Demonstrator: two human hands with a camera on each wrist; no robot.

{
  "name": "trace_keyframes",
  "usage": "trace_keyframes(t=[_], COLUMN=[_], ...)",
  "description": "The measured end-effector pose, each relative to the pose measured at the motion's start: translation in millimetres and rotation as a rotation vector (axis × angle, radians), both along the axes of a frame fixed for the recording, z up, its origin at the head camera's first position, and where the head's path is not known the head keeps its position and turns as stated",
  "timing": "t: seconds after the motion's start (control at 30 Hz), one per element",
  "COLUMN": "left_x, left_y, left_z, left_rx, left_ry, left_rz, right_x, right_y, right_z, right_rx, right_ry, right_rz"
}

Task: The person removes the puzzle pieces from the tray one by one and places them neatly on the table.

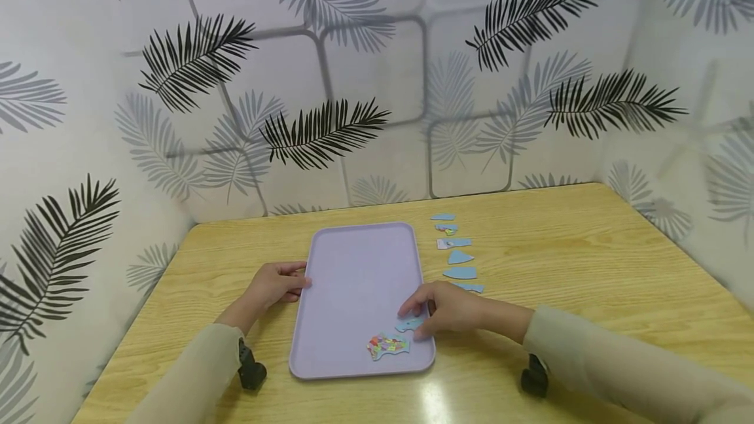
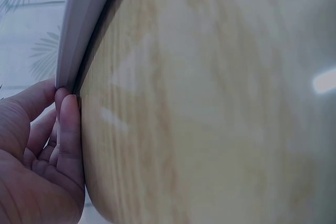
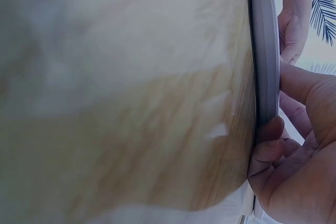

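A pale lilac tray (image 1: 359, 280) lies on the wooden table. At its left rim my left hand (image 1: 272, 285) holds the edge, thumb against the rim and the other fingers curled beside it; the left wrist view shows this grip close up. My right hand (image 1: 453, 306) reaches over the tray's right rim and holds a small light-blue puzzle piece (image 1: 408, 324) between thumb and fingers, low over the tray floor. Just below it lies a multicoloured puzzle piece (image 1: 389, 345) with an irregular outline. The right wrist view hides the held piece behind the rim.
Several flat, mostly light-blue pieces, among them a pointed piece (image 1: 459, 257), form a column on the table (image 1: 559, 247) right of the tray. The lowest is partly hidden by my right hand. A leaf-patterned wall covering (image 1: 383, 169) rises behind the table.
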State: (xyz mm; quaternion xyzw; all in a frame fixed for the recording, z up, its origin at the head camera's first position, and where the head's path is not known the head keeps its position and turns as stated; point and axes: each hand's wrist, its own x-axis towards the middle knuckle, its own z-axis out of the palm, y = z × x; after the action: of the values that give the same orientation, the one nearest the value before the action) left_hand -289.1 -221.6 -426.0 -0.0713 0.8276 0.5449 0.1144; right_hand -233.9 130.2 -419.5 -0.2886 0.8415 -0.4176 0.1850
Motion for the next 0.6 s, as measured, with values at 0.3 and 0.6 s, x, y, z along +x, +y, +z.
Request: trace_keyframes(t=[0.3,0.6], left_x=[0.2,-2.2], left_y=[0.7,0.4], left_z=[0.0,-1.3], left_rx=[-0.002,-0.008], left_ry=[-0.001,-0.001], left_rz=[0.001,0.005], right_x=[-0.8,-0.8], right_y=[-2.0,-2.8], right_z=[1.1,1.3], right_rx=[0.033,0.045], right_ry=[0.019,0.049], right_rz=[0.004,0.02])
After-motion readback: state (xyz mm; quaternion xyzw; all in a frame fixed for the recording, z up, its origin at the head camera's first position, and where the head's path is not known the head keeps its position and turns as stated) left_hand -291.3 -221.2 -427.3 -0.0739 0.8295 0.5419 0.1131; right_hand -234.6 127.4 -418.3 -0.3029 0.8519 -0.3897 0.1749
